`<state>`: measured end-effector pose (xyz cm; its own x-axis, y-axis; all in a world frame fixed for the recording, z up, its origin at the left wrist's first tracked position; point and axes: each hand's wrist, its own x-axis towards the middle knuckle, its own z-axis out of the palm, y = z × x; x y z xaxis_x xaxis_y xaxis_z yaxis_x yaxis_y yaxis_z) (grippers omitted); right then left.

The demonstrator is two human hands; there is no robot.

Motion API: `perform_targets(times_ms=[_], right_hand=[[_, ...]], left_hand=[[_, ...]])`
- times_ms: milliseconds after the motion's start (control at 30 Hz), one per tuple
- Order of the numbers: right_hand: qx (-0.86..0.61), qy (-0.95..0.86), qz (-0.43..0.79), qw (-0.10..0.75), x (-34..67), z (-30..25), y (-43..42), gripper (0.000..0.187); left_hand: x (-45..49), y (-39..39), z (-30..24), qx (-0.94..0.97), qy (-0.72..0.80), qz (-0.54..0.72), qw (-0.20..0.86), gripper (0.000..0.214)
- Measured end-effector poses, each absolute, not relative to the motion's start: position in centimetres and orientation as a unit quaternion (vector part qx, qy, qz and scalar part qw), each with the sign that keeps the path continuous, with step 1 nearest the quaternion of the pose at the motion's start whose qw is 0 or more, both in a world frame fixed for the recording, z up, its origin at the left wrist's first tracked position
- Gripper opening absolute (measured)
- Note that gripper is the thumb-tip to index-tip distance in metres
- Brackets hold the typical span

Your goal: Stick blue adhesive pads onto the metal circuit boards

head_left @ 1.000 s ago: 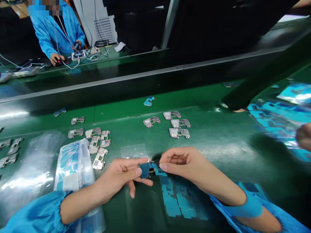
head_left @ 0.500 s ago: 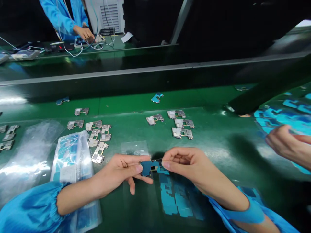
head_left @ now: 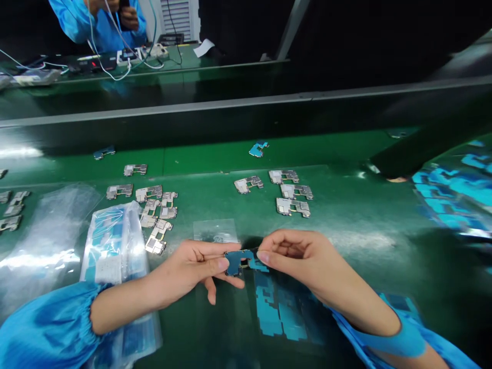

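Note:
My left hand (head_left: 194,269) pinches a small blue circuit board (head_left: 238,260) by its left end, just above the green mat. My right hand (head_left: 295,253) meets it from the right, fingertips pinched on the board's right edge. Right under the hands lies a sheet of blue die-cut stickers (head_left: 279,310). A small clear plastic bag (head_left: 214,230) lies flat just beyond my hands.
Silver metal shields lie in groups on the mat at left (head_left: 154,210) and centre (head_left: 290,197). A clear bag of blue parts (head_left: 113,246) sits by my left forearm. More blue sheets (head_left: 449,195) lie right. A person in blue (head_left: 96,15) works at the far bench.
My hands stay pinched on the blue board, barely shifted. A co-worker's hand seen at the right edge half a second ago has left the view. The person at the far bench raised both hands.

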<state>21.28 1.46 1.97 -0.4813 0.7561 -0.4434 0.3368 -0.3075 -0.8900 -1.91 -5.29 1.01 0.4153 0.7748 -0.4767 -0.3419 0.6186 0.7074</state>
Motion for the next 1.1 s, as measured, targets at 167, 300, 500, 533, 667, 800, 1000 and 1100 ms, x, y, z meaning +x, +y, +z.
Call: perform_targets(times_ms=[167,300,500,533,667,800,1000,1100], right_hand=[[-0.486,-0.575,0.639,0.158,21.14,1.96,1.47,0.021],[-0.487,-0.582,0.632,0.16,20.96,2.0,1.54,0.02],[-0.461,-0.569,0.66,0.167,21.13,1.55,1.76,0.02],[-0.458,-0.567,0.663,0.169,21.16,1.5,1.78,0.021],[-0.457,-0.559,0.671,0.166,21.15,1.62,1.83,0.022],[-0.46,-0.539,0.686,0.166,21.06,1.95,1.79,0.024],[-0.483,-0.549,0.665,0.154,21.09,2.13,1.48,0.027],[-0.485,-0.535,0.675,0.151,21.06,2.29,1.43,0.026]], left_hand=[[-1.76,-5.26,0.89,0.265,0.418,0.346,0.797,0.043],[-1.74,-5.23,0.87,0.264,0.425,0.344,0.795,0.045],[-1.9,-5.38,0.73,0.271,0.429,0.35,0.787,0.044],[-1.92,-5.39,0.73,0.272,0.432,0.35,0.786,0.044],[-1.88,-5.34,0.92,0.277,0.434,0.352,0.782,0.045],[-1.73,-5.16,1.35,0.276,0.437,0.348,0.782,0.044],[-1.71,-5.17,1.14,0.252,0.457,0.342,0.781,0.048],[-1.68,-5.34,0.72,0.243,0.462,0.349,0.779,0.052]])
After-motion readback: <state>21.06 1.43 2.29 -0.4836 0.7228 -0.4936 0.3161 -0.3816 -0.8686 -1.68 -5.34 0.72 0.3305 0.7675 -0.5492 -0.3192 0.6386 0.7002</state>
